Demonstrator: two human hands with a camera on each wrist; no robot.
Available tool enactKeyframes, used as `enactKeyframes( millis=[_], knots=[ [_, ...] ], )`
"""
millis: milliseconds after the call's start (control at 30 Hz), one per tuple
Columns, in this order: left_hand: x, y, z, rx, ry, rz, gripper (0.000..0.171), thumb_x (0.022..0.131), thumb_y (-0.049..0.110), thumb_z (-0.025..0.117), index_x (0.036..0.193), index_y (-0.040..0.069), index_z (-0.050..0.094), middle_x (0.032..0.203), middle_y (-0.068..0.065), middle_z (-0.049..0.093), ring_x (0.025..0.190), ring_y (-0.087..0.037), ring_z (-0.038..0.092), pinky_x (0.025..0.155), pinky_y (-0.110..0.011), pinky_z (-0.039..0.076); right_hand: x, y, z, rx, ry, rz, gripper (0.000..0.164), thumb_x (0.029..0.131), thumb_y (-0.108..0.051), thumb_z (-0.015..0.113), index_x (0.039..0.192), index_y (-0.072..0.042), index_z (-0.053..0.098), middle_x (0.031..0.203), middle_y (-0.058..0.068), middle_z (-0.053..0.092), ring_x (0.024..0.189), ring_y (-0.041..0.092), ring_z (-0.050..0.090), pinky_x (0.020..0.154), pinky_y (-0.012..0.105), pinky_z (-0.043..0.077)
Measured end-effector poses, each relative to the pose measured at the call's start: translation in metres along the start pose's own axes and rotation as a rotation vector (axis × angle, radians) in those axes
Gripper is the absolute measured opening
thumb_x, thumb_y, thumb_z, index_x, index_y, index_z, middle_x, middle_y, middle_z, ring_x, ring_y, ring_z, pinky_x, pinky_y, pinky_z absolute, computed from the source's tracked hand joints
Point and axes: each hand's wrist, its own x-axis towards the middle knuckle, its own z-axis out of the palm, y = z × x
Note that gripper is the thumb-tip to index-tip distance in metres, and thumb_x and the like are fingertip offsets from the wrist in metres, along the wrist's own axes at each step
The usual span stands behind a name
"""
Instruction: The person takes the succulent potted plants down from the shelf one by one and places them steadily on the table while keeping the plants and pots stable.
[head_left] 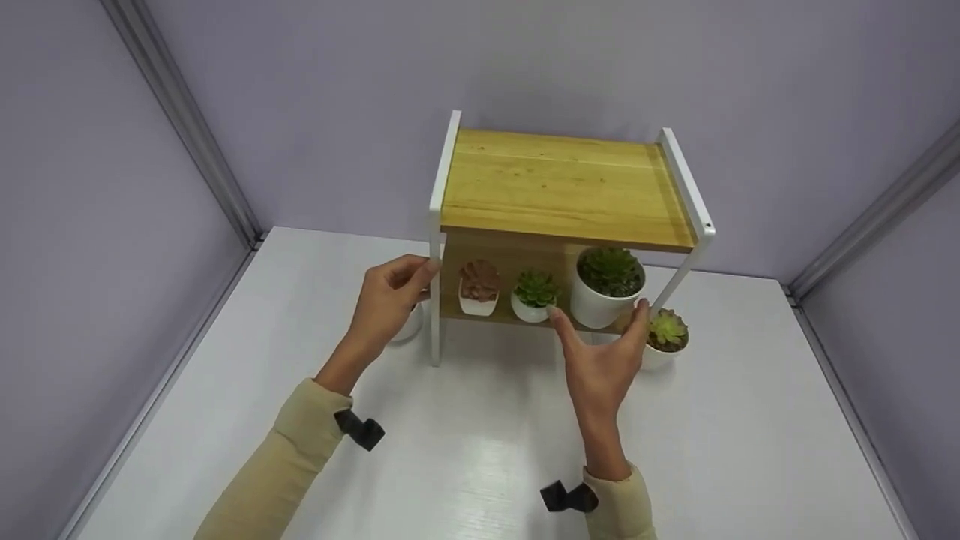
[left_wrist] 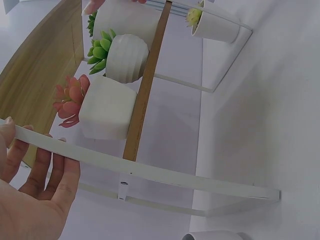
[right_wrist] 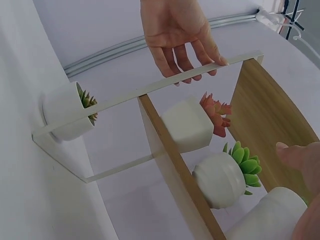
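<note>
A two-tier shelf (head_left: 562, 187) with wooden boards and white side frames stands at the back of the white table. My left hand (head_left: 382, 304) pinches its left front upright, thumb on one side and fingers behind. On the lower board sit a reddish succulent in a squarish white pot (left_wrist: 107, 110), a green succulent in a small round white pot (right_wrist: 217, 180), and a larger white pot (head_left: 596, 306) with a green succulent. My right hand (head_left: 600, 367) is spread in front of the larger pot, thumb near the small round pot, fingers by the right upright.
A yellow-green succulent in a white pot (head_left: 661, 352) stands on the table beside the shelf's right leg. Another white pot (head_left: 409, 326) is on the left, partly hidden by my left hand. Pale panels (head_left: 337, 112) enclose the table at the back and sides.
</note>
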Motion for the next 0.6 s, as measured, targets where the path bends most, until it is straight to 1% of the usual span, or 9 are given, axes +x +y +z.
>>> enactKeyframes(
  millis=[100, 167, 267, 367, 467, 600],
  knots=[
    [-0.001, 0.001, -0.001, -0.003, 0.004, 0.003, 0.040, 0.101, 0.051, 0.067, 0.117, 0.016, 0.077, 0.127, -0.017, 0.073, 0.116, -0.035, 0.073, 0.096, -0.040, 0.060, 0.001, 0.000, 0.005, 0.020, 0.004, 0.001, 0.122, 0.080, -0.038, 0.093, 0.167, -0.001, 0.016, 0.175, 0.019, 0.020, 0.164, 0.033, 0.022, 0.133, 0.054, 0.024],
    [-0.001, 0.001, -0.001, -0.007, 0.005, 0.011, 0.039, 0.101, 0.050, 0.067, 0.116, 0.016, 0.078, 0.126, -0.018, 0.073, 0.114, -0.033, 0.073, 0.095, -0.038, 0.060, 0.001, 0.001, 0.009, 0.050, 0.010, -0.019, 0.123, 0.080, -0.036, 0.093, 0.167, -0.001, 0.013, 0.175, 0.019, 0.017, 0.164, 0.033, 0.020, 0.133, 0.053, 0.025],
    [-0.001, 0.001, -0.002, -0.010, 0.005, 0.021, 0.037, 0.102, 0.048, 0.067, 0.117, 0.015, 0.077, 0.125, -0.019, 0.073, 0.110, -0.025, 0.073, 0.096, -0.034, 0.061, 0.003, 0.001, 0.016, 0.081, 0.029, -0.048, 0.124, 0.081, -0.033, 0.093, 0.167, -0.001, 0.011, 0.176, 0.020, 0.014, 0.165, 0.032, 0.018, 0.133, 0.053, 0.025],
    [0.000, 0.000, -0.001, -0.010, 0.010, 0.026, 0.037, 0.102, 0.046, 0.067, 0.117, 0.014, 0.077, 0.125, -0.019, 0.073, 0.106, -0.020, 0.071, 0.098, -0.033, 0.061, 0.005, 0.003, 0.023, 0.086, 0.061, -0.070, 0.123, 0.081, -0.031, 0.093, 0.167, -0.001, 0.010, 0.175, 0.020, 0.014, 0.165, 0.032, 0.017, 0.133, 0.054, 0.023],
    [0.001, 0.000, -0.001, -0.001, 0.013, 0.021, 0.038, 0.102, 0.048, 0.067, 0.116, 0.015, 0.077, 0.125, -0.018, 0.074, 0.108, -0.021, 0.072, 0.099, -0.036, 0.061, 0.008, 0.004, 0.029, 0.096, 0.098, -0.082, 0.122, 0.081, -0.029, 0.093, 0.167, -0.001, 0.011, 0.175, 0.021, 0.015, 0.164, 0.032, 0.019, 0.133, 0.053, 0.023],
    [0.001, 0.000, -0.001, 0.007, 0.008, 0.009, 0.040, 0.101, 0.052, 0.067, 0.116, 0.016, 0.077, 0.126, -0.017, 0.073, 0.115, -0.027, 0.072, 0.101, -0.039, 0.060, 0.011, 0.006, 0.033, 0.128, 0.138, -0.088, 0.119, 0.082, -0.029, 0.092, 0.166, -0.001, 0.012, 0.173, 0.022, 0.018, 0.162, 0.031, 0.023, 0.132, 0.052, 0.025]
  ],
)
